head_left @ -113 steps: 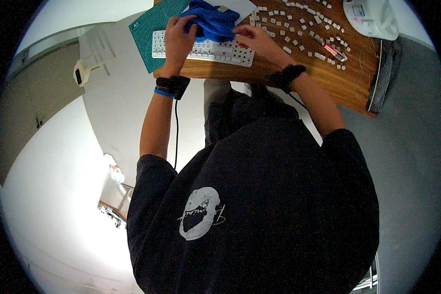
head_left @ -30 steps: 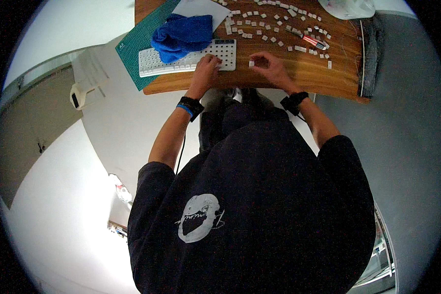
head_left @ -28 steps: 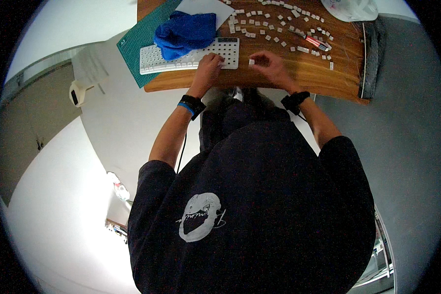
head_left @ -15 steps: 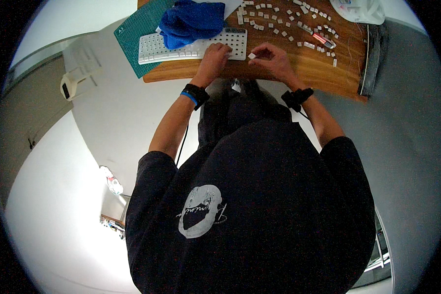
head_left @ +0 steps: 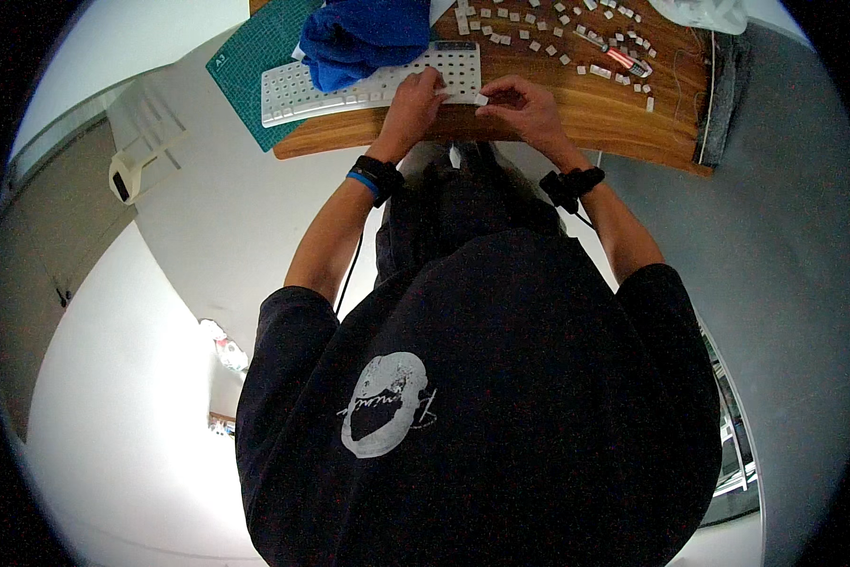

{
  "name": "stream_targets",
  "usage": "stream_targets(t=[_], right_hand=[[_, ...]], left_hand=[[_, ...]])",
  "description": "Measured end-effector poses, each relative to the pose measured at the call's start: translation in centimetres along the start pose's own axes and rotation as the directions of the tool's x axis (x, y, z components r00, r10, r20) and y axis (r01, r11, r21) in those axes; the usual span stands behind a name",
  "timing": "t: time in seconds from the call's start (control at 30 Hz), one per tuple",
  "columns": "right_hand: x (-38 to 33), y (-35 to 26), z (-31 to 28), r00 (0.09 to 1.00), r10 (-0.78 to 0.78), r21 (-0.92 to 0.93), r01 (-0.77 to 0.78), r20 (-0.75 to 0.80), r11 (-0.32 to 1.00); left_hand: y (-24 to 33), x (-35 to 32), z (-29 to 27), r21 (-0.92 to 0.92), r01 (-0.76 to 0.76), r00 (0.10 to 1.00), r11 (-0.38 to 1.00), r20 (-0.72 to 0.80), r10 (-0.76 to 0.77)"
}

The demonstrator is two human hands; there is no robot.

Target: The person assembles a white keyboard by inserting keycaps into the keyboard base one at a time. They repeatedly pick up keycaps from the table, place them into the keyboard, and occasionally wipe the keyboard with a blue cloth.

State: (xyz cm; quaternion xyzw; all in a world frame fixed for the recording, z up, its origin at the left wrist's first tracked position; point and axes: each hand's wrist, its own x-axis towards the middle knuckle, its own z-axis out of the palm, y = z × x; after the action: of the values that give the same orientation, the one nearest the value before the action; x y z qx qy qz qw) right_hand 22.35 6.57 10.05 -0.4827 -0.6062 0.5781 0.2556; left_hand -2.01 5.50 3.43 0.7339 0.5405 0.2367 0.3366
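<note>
We record 2 bare hands at the near edge of a wooden table (head_left: 614, 128), both working about the right end of a white keyboard (head_left: 302, 99). The keyboard lies with its left end over a green cutting mat (head_left: 243, 74) and its right end over bare wood. Its right part shows rows of small dark key positions without caps; a row of white keys (head_left: 349, 102) sits along the near edge. We note 1 small dark panel (head_left: 456, 44) at its far right corner.

Left hand (head_left: 415, 102): fingers curled over the near edge of the keyboard, right of its middle. We cannot tell whether the fingertips grip anything.

Right hand (head_left: 526, 109): thumb and index finger pinch 1 white keycap (head_left: 481, 99) at the near right corner of the keyboard. We cannot tell whether cap and keyboard touch.

A crumpled blue towel (head_left: 373, 42) covers part of the keyboard's far side. To the right, many loose keycaps (head_left: 535, 46) lie spread over the wood, with 1 red-handled tool (head_left: 625, 61) among them, its thin shaft pointing away to the left. A white plastic item (head_left: 699, 13) stands at the far right, its kind unclear to us. We see 1 black wristband on each wrist, and 1 blue band (head_left: 361, 182) on the left.
</note>
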Motion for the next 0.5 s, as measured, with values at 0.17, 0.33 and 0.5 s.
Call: stream_targets(t=[0.17,0.33,0.5], right_hand=[[0.1,0.3,0.3,1.000,-0.018,-0.009,0.018,-0.012,1.000],[0.0,-0.5,0.4,0.999,-0.035,-0.022,0.035,-0.020,0.999],[0.0,-0.9,0.6,0.999,-0.002,-0.055,0.000,-0.041,0.998]], left_hand=[[0.1,0.0,-0.2,-0.017,0.020,1.000,1.000,-0.001,-0.020],[1.1,0.1,-1.0,-0.026,-0.005,1.000,1.000,-0.010,0.005],[1.4,0.1,-1.3,-0.008,0.012,1.000,1.000,0.008,-0.012]])
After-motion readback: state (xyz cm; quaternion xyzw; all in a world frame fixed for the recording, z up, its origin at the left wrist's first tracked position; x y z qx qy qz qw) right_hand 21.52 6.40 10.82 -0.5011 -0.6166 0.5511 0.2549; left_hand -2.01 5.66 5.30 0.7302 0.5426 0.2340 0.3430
